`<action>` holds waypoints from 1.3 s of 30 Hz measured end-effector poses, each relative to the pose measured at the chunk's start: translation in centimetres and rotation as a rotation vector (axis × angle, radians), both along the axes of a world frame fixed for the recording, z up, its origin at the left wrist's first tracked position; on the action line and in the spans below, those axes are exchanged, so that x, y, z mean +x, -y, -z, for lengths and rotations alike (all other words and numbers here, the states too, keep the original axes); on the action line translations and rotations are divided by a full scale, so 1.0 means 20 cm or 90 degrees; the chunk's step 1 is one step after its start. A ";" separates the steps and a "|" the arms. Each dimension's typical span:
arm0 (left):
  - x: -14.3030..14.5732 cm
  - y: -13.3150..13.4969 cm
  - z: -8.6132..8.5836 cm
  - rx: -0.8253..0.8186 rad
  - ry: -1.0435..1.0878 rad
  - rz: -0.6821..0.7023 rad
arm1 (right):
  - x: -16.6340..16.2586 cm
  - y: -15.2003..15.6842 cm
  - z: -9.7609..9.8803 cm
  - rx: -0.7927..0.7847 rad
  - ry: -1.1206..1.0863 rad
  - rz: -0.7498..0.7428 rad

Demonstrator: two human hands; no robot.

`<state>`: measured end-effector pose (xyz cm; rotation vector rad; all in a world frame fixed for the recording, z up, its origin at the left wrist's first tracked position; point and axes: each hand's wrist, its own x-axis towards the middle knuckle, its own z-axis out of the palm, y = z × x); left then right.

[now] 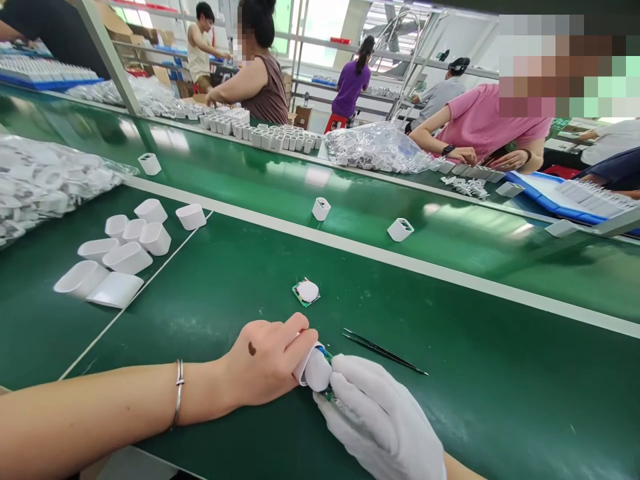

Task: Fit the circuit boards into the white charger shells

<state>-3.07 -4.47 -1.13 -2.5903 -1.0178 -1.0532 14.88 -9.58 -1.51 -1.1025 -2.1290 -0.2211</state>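
Note:
My bare left hand is wrapped round a small white plastic housing, whose open end faces right. In a white glove, my right hand pinches a green circuit board at that opening. A round white pad sits on the board, and a bit of blue shows beside it. How far the board is inside the housing cannot be made out. Just beyond my hands lies another circuit board with a round white pad. Black tweezers rest on the green table to the right.
Several empty white housings are grouped at the left, near a clear bag of white parts. Past a pale strip, a few housings stand on the green belt. Co-workers sit across it, one in a pink shirt.

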 end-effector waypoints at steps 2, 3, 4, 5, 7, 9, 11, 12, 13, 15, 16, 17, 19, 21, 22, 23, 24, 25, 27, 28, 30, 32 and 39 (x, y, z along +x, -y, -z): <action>0.00 0.00 0.01 0.009 0.005 0.011 | -0.01 0.01 0.01 0.003 0.005 0.025; 0.00 0.00 0.01 0.015 0.006 0.015 | -0.02 0.01 0.00 -0.007 0.008 0.021; 0.01 0.00 0.01 0.021 0.006 0.019 | -0.02 0.01 -0.01 -0.022 0.011 0.009; 0.01 0.00 0.02 0.028 0.006 0.023 | -0.02 0.01 -0.02 -0.045 0.013 -0.012; 0.01 0.00 0.02 0.036 0.016 0.036 | -0.01 0.01 -0.06 -0.101 -0.019 -0.052; 0.01 0.01 0.01 0.033 0.039 0.050 | 0.01 0.01 -0.10 -0.181 -0.103 -0.067; 0.01 0.02 0.00 0.019 0.060 0.072 | 0.02 0.00 -0.13 -0.311 -0.212 -0.060; 0.00 0.02 -0.01 0.011 0.069 0.091 | 0.01 -0.01 -0.14 -0.401 -0.257 -0.069; 0.00 0.03 -0.02 0.004 0.078 0.113 | 0.00 -0.01 -0.15 -0.496 -0.290 -0.090; 0.00 0.04 -0.02 -0.006 0.088 0.159 | -0.02 -0.03 -0.17 -0.655 -0.327 -0.135; 0.00 0.04 -0.02 -0.016 0.091 0.176 | -0.04 -0.04 -0.19 -0.702 -0.327 -0.150; 0.00 0.04 -0.02 -0.036 0.094 0.188 | -0.05 -0.05 -0.20 -0.725 -0.317 -0.149; 0.00 0.03 -0.01 -0.119 0.103 0.201 | -0.05 -0.06 -0.22 -0.707 -0.257 -0.125; -0.01 0.02 0.00 -0.261 0.104 0.204 | -0.02 -0.09 -0.24 -0.603 -0.159 -0.087; -0.01 0.01 0.01 -0.337 0.099 0.199 | 0.01 -0.11 -0.24 -0.526 -0.100 -0.047; -0.02 0.00 0.01 -0.408 0.091 0.190 | 0.05 -0.12 -0.24 -0.445 -0.035 0.008; -0.02 -0.01 0.02 -0.468 0.083 0.178 | 0.09 -0.15 -0.23 -0.373 0.036 0.072; -0.02 -0.02 0.02 -0.513 0.077 0.170 | 0.14 -0.17 -0.22 -0.326 0.109 0.132; -0.02 -0.03 0.03 -0.566 0.071 0.170 | 0.23 -0.20 -0.19 -0.322 0.240 0.191; -0.03 -0.03 0.03 -0.580 0.070 0.178 | 0.26 -0.22 -0.18 -0.349 0.280 0.186; -0.02 -0.03 0.04 -0.591 0.074 0.195 | 0.31 -0.24 -0.15 -0.400 0.291 0.145; -0.02 -0.02 0.04 -0.603 0.084 0.201 | 0.33 -0.24 -0.14 -0.402 0.233 0.117; -0.02 -0.02 0.03 -0.616 0.060 0.200 | 0.18 -0.18 -0.17 -0.181 0.216 -0.022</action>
